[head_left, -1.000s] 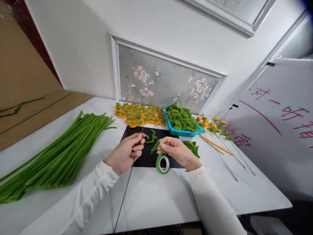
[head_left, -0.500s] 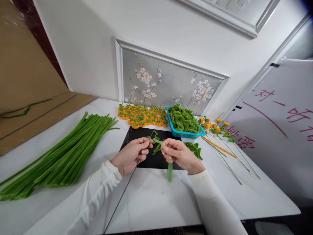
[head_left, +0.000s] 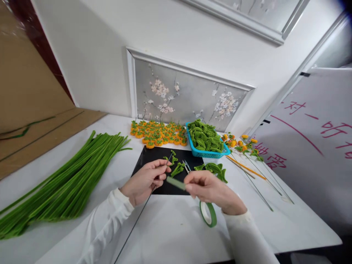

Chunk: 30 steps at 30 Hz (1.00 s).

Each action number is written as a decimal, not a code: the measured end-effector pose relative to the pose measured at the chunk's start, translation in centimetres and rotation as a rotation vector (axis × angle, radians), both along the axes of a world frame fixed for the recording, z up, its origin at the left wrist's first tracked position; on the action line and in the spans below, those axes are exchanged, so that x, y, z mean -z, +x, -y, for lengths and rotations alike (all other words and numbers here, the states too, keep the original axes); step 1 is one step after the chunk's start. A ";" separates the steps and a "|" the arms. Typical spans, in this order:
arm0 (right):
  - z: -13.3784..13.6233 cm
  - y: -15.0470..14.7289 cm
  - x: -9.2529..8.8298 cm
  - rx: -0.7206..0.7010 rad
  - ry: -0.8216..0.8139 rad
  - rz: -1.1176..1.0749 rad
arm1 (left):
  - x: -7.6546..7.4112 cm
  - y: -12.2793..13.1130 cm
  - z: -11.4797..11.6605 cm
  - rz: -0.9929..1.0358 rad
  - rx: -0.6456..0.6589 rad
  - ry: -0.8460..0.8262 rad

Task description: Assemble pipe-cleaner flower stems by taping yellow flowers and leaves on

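Head view: both hands low-centre, over near edge of black mat on white table.

- L hand: grip pinched tight, thumb + forefinger clamped on thin wire. Wire's long axis runs diagonal. Top end pokes up past the fingertips toward mid-mat, tail drops near-left past the sleeve and off the table edge.
- R hand: grip closed on tape strip, pale green, pulled taut. Strip lies almost level, running left from R fingertips toward L fingertips, so it crosses the wire's axis rather than lining up w/ it. Its free end sits right by the wire at L's pinch (touching or just short, can't tell, slight blur).
- Tape roll: under R wrist, nearer R hand, tilted on edge. Can't tell if it rests on table or hangs.

Around:
- small green bent pieces on mat betw. the hands and the far side
- loose leaves just R of mat
- blue basket of leaves behind them
- orange pieces in rows by the wall
- green pipe cleaners in a big bundle, well apart on L
- finished stems far R
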State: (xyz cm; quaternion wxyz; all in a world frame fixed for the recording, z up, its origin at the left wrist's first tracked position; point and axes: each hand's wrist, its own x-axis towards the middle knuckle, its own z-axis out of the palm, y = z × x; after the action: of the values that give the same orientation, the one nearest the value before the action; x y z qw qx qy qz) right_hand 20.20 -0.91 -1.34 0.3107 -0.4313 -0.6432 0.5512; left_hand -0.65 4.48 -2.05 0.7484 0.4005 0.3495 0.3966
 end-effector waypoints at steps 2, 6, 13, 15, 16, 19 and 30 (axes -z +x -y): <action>1.0 1.3 -1.1 0.153 0.009 -0.064 | -0.2 0.0 0.1 0.011 0.002 -0.002; 1.4 2.3 -1.9 0.333 0.066 -0.088 | -0.3 0.3 0.7 -0.021 0.047 0.027; -1.5 -4.2 1.8 0.217 -0.011 -0.322 | 0.3 0.3 0.4 0.006 0.029 0.020; -1.8 -4.9 2.3 0.153 -0.041 -0.366 | 0.5 0.3 0.3 0.000 0.006 0.021; -1.9 -4.8 2.4 0.121 -0.050 -0.395 | 0.5 0.3 0.3 -0.004 -0.009 0.024; -2.1 -3.8 2.1 0.042 -0.094 -0.489 | 0.5 0.4 0.5 -0.013 -0.056 0.028; -4.0 -4.1 2.7 0.185 -0.014 -0.633 | 0.8 1.1 1.0 -0.027 -0.032 0.053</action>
State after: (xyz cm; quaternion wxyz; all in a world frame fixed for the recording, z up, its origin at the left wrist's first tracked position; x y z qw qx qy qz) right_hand 16.06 3.12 -4.05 0.5410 -0.2971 -0.4691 0.6316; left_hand 0.40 3.46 -2.90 0.7263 0.4198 0.3555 0.4121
